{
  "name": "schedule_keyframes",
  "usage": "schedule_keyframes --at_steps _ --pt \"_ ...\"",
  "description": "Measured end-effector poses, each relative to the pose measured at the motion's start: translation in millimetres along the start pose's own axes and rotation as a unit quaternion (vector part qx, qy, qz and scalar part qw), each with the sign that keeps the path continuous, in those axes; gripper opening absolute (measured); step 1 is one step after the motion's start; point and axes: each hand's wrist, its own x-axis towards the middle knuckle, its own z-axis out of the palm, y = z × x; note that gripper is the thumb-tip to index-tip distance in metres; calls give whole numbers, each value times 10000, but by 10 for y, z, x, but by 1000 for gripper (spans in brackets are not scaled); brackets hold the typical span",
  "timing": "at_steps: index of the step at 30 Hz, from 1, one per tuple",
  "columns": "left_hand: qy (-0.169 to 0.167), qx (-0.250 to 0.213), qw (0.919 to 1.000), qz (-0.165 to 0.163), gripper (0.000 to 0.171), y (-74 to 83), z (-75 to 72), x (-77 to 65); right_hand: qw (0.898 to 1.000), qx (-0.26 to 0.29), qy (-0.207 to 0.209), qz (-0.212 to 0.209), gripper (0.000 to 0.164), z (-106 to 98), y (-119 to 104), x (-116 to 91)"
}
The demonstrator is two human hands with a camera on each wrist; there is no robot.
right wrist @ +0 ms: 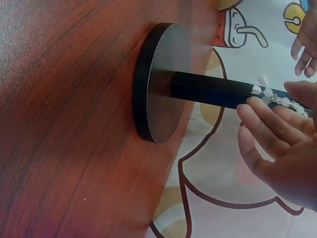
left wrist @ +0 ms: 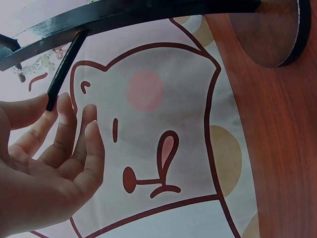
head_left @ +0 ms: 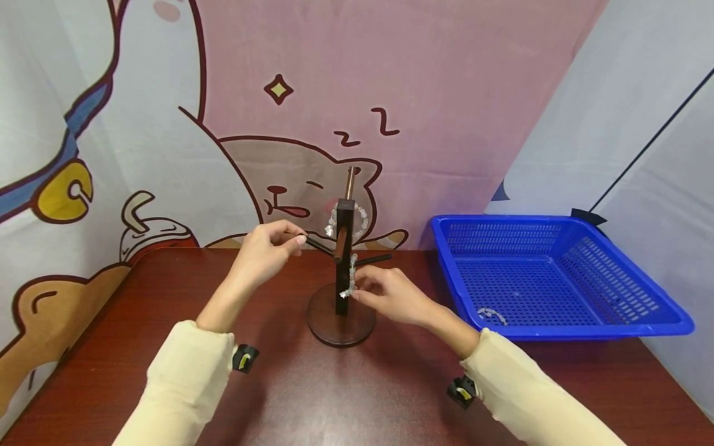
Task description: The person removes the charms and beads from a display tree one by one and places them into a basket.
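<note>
A dark wooden stand (head_left: 343, 272) with a round base (head_left: 341, 331) and several thin pegs rises from the table. My left hand (head_left: 266, 251) pinches the tip of its left peg (left wrist: 67, 69) between thumb and fingers. At the right peg (head_left: 375, 259), a clear beaded bracelet (head_left: 352, 279) hangs against the post. My right hand (head_left: 393, 294) holds this bracelet at its side with thumb and fingertips; its white end piece shows in the right wrist view. Another beaded bracelet (head_left: 364, 218) hangs higher, partly behind the post.
A blue plastic basket (head_left: 558, 332) stands on the right of the table, with one beaded bracelet (head_left: 492, 314) lying in it. The reddish-brown table (head_left: 334, 396) meets a cartoon-printed cloth (head_left: 435, 93) behind the stand.
</note>
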Motion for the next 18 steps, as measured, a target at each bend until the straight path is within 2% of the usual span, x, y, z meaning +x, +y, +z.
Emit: schedule_keyframes --at_steps 8,12,18 --pt "51 -42 9999 124 12 -2 3 3 9999 88 95 57 4 54 11 36" --pt "42 -38 9999 86 12 -3 2 5 9997 225 81 104 7 69 17 52" --pt "28 -26 10000 55 12 -3 2 7 9999 70 119 73 13 79 18 70"
